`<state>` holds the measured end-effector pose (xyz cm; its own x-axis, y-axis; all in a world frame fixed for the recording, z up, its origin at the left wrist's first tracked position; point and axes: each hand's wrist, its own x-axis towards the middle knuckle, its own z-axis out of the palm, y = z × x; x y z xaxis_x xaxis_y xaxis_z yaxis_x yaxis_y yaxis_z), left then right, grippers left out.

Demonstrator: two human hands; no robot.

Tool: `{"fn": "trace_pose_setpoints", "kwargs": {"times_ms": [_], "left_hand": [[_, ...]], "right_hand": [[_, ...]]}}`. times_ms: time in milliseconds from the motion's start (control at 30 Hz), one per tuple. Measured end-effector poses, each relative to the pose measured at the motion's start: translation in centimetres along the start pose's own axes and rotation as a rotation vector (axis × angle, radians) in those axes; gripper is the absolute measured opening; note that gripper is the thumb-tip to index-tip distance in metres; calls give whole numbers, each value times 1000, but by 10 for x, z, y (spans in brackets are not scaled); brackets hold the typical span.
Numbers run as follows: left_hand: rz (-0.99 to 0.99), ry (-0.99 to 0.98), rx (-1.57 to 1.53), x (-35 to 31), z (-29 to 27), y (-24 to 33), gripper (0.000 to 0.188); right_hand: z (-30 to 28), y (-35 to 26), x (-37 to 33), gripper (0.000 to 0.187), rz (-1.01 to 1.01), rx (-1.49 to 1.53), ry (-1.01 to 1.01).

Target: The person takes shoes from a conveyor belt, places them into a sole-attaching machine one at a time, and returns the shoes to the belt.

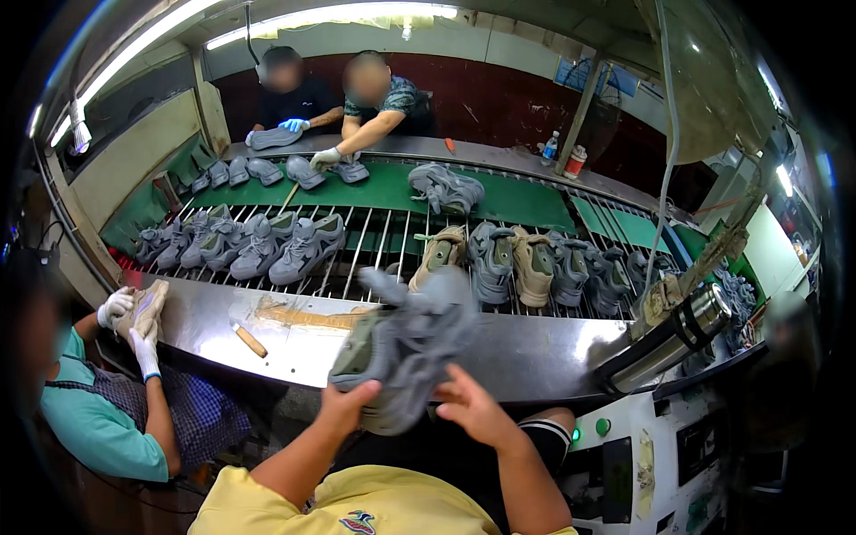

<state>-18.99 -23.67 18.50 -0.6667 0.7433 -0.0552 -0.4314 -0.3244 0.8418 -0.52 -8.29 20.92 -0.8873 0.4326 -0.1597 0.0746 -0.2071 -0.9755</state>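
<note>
In front of me, over the near metal edge, is a grey sneaker [401, 366] with an olive lining, partly smeared by motion; a second shoe may overlap it. My left hand [346, 408] is closed on its heel end, with the thumb against the side. My right hand [477, 410] is beside the sneaker's other side, fingers apart; whether its fingertips touch the shoe, I cannot tell. Just beyond, a beige sneaker [440, 256] and several grey and beige shoes stand in a row on the roller conveyor [355, 259].
A wooden-handled tool [250, 341] lies on the steel ledge [201, 330]. A steel thermos [664, 339] leans at the right, above a white control box [615, 446]. A co-worker at left holds a beige shoe [143, 308]; two people work across the conveyor.
</note>
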Motion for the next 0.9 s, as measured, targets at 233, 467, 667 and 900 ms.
{"fn": "trace_pose_setpoints", "kwargs": {"times_ms": [233, 467, 667, 900], "left_hand": [[477, 291, 594, 42, -111, -38, 79], [514, 366, 789, 165, -92, -65, 77], [382, 356, 888, 270, -70, -65, 69], [222, 205, 824, 326, -92, -96, 74]], "right_hand": [[-39, 8, -27, 52, 11, -336, -107], [-152, 42, -162, 35, -25, -224, 1017], [-194, 58, -256, 15, -44, -482, 1519], [-230, 73, -270, 11, -80, -785, 1510]]}}
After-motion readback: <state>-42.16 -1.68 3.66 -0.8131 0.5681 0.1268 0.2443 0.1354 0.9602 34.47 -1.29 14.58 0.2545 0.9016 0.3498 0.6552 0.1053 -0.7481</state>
